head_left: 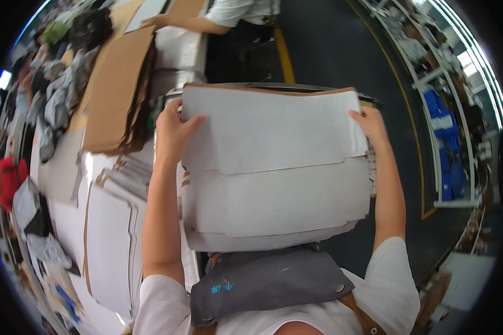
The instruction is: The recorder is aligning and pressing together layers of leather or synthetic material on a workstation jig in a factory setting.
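Grey apron bib, nearest the camera, worn over a white shirt. Just beyond it, a stack of flat white die-cut cardboard sheets, held up between both hands and leaning toward the person; this stack serves as landmark. Left hand at its upper left corner, grip closed on the sheets, thumb over the front face. Right hand at its upper right edge, fingers curled behind, grip likewise holding the stack. Judgement: the sheets look slightly fanned at the lower edge, so both grips should stay level and the edges be squared before the stack is set down, or single sheets may slide out. Left of the stack, the worktop carries more flat white sheets and a pile of brown cardboard. No container shows any contents; all cartons seen are unfolded blanks. Further left, heaped clothing. Beyond the stack, another person's arm rests on cardboard.
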`<state>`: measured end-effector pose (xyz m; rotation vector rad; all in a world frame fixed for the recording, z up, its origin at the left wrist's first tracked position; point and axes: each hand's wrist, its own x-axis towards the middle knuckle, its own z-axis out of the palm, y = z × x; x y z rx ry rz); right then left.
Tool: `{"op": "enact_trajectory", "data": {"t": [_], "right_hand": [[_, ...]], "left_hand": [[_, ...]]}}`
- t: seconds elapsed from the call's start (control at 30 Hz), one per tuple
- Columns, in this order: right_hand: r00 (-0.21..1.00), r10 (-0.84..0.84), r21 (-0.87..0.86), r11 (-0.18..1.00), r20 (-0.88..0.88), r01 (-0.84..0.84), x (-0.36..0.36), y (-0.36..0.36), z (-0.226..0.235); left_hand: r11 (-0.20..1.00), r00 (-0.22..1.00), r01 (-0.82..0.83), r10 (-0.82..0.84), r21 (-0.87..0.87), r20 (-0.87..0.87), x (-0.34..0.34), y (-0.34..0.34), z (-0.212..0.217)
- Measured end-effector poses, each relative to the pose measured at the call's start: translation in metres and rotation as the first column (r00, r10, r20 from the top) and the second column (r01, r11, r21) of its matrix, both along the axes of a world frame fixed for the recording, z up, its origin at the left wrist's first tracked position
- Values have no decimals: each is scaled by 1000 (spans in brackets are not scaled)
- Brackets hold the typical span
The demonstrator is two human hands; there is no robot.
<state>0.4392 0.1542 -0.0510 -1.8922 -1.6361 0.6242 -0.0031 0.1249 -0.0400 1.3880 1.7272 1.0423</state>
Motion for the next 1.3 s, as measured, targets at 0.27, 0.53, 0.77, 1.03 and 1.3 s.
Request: {"op": "enact_trajectory", "data": {"t": [0.27, 0.53, 0.77, 1.03, 1.3], "right_hand": [[719, 460, -55, 822, -521, -566, -218, 2, 72], [394, 836, -67, 400, -383, -914, -446, -60, 16], [630, 766, 200, 643, -130, -740, -270, -52, 22], [751, 512, 165, 770, 416, -616, -133, -109, -23], [792, 451, 207, 800, 411, -563, -134, -113, -30]], "left_hand": [[859, 843, -500, 511, 108, -165, -184, -219, 84], [527, 452, -847, 649, -66, -612, -278, -435, 62], [967, 837, -162, 239, 194, -492, -124, -238, 26], [973, 770, 229, -165, 27, -616, 10, -102, -12], [982, 924, 125, -167, -142, -344, 15, -76, 3]]}}
